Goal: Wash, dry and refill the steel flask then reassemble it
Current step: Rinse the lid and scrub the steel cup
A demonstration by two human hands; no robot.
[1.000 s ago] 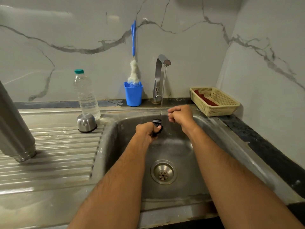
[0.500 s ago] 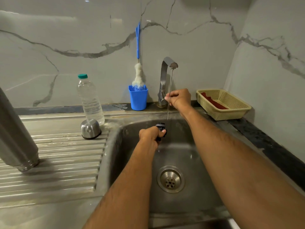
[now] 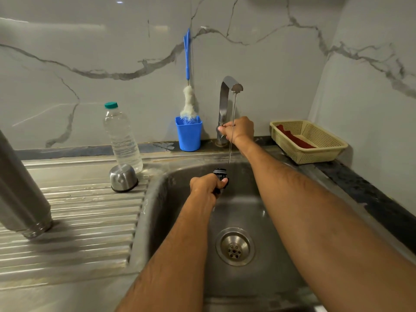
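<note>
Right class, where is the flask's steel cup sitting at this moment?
In the head view, the steel cup sits upside down on the ribbed draining board, left of the sink basin, directly in front of the plastic water bottle.

Wall point(image 3: 112, 52): pale grey-white marble pattern with dark grey branching veins.
Sink point(image 3: 281, 255): dull silver steel, with parallel ridges across the draining board.
Steel flask point(image 3: 20, 190): brushed silver-grey body.
Flask cup point(image 3: 123, 177): shiny silver dome with a black rim at its base.
Flask stopper point(image 3: 220, 174): black.
Water bottle point(image 3: 122, 140): clear ribbed plastic with a teal-green cap.
Brush holder point(image 3: 188, 137): bright blue plastic cup.
Bottle brush point(image 3: 187, 75): blue handle, white fluffy head with blue bristles lower down.
Tap point(image 3: 225, 102): polished silver.
Basket point(image 3: 315, 149): pale yellow plastic mesh of small holes.
Cloth point(image 3: 292, 138): dark red, inside the basket.
Desk point(image 3: 371, 199): black stone, speckled grey.
</note>
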